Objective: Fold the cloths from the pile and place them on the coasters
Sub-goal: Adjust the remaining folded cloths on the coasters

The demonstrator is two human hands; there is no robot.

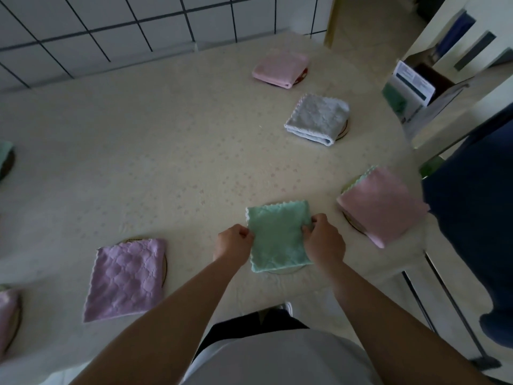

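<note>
A folded green cloth [278, 237] lies flat near the front edge of the table [166, 151], over a round coaster [288, 270] whose rim peeks out from under its near edge. The left hand [232, 243] pinches the cloth's left edge with curled fingers, and the right hand [324, 240] grips its right edge the same way, so the two hands sit apart with the cloth between them.

To the left, a folded purple cloth [126, 279] rests on another coaster [164, 269], which shows along its right side. To the right, a folded pink cloth [381, 205] covers a coaster [351, 222] near the table's right edge. Farther back, a folded grey cloth [317, 118] lies on a coaster [344, 129], and beyond it a second pink cloth [280, 68] on a dark coaster [303, 76]. At the far left edge, partly cut off, are a green cloth on a dark coaster and, lower down, a pink one on another coaster.

The table wears a pale patterned covering. A white tiled wall [97, 26] with dark grout stands behind it.
</note>
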